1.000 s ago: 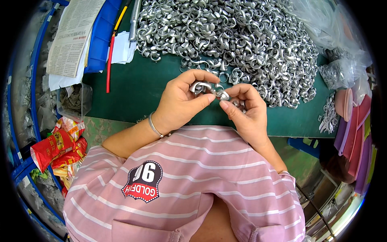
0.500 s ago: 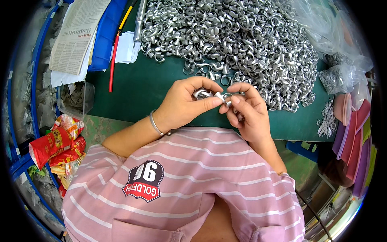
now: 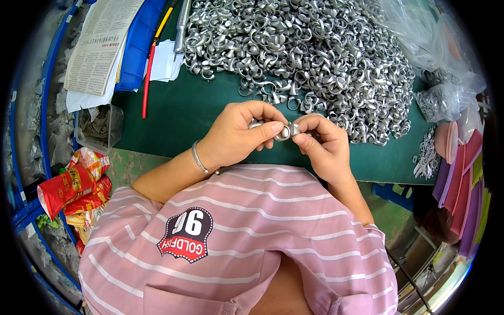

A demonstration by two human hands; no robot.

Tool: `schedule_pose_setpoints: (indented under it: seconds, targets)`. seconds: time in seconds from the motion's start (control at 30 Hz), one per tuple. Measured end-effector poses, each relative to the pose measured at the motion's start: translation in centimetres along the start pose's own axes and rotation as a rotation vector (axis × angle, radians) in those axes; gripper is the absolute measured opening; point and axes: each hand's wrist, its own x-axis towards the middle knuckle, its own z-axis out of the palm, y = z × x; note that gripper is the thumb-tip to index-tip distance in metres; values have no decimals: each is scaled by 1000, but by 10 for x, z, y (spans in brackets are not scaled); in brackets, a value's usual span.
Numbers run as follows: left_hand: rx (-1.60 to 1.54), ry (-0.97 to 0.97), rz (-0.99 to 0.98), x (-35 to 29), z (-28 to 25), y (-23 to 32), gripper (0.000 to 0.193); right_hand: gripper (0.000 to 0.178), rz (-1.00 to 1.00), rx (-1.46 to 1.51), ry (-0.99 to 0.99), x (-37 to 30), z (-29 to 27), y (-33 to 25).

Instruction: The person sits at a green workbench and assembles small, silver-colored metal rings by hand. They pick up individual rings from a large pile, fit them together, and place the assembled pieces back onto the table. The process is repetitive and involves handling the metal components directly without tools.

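The green bench (image 3: 163, 113) is spread across the upper and middle frame. At upper centre it is covered by a heap of silvery rings (image 3: 310, 63). Near mid-frame, the left hand (image 3: 236, 128) and right hand (image 3: 328, 147) are held close together, their fingers pinched narrowly on small metal pieces (image 3: 284, 133) just above centre.

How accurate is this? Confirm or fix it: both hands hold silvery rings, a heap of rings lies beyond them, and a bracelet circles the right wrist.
The side is wrong: the bracelet circles the left wrist, as the head view shows. The rest stands: the left hand and right hand hold silvery rings, and the heap of rings lies beyond them.
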Motion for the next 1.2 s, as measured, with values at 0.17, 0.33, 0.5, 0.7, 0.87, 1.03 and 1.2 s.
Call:
schedule_pose_setpoints:
  seconds: [0.17, 0.33, 0.5, 0.7, 0.87, 1.03, 1.2]
  targets:
    - [-54, 141, 94, -5, -8, 4, 14, 5, -37, 40, 112, 1, -7, 2]
    - [-218, 262, 117, -1, -29, 0, 14, 9, -133, -309, 221, 2, -25, -7]
    - [-127, 246, 142, 1, -14, -3, 14, 12, -350, -804, 138, 16, -4, 1]
    - [192, 277, 286, 6, -4, -7, 14, 14, -240, -479, 92, 25, 16, -13]
    - [48, 193, 258, 5, -5, -4, 16, 10, 14, -131, 77, 25, 16, -18]
    - [-36, 153, 165, 6, -9, -2, 16, 11, 20, -86, 72, 25, 17, -20]
    - [-86, 177, 146, 11, -12, -3, 15, 12, 66, -37, 69, 27, 17, -20]
